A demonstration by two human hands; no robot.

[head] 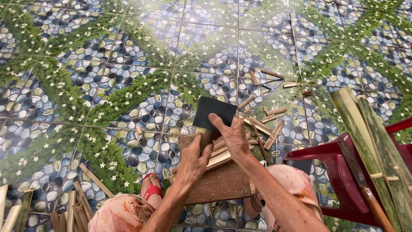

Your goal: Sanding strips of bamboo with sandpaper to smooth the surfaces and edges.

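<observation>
Both hands are on the cleaver [213,112]: our left hand [194,161] has its grip clenched around the wooden handle, while our right hand [234,135] lies open, its palm and fingers pressing the back of the dark blade rather than grasping it. The blade stands over a bundle of bamboo strips [221,154] lying on the wooden board [223,182] between our knees. To split well, we judge the edge should sit square on the strip ends and the right fingers stay off the cutting side. Loose offcuts [271,118] litter the tiled floor [107,86] just beyond the board, long green bamboo slats [373,141] lean across a red plastic chair [339,165] to the right, and more sticks [77,206] lie at the left, crowding our elbows.
</observation>
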